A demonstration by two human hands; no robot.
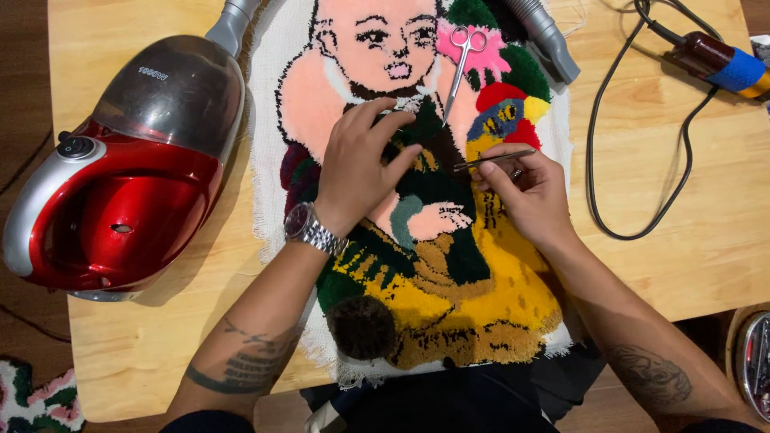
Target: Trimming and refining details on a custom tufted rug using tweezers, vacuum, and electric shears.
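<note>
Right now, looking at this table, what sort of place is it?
Probably a home craft or rug-making workspace. A colourful tufted rug lies on a wooden table, with scissors on it and a red vacuum cleaner alongside. The right hand holds a thin metal tool.

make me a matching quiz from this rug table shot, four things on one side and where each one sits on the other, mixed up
Things:
1. red and silver vacuum cleaner
2. scissors
3. tweezers
4. wristwatch

Places:
A. lying on the tufted rug near the pink flower, above both hands
B. pinched in the right hand
C. on the wooden table left of the rug
D. strapped around the left hand side's wrist

Pairs: 1-C, 2-A, 3-B, 4-D
</note>
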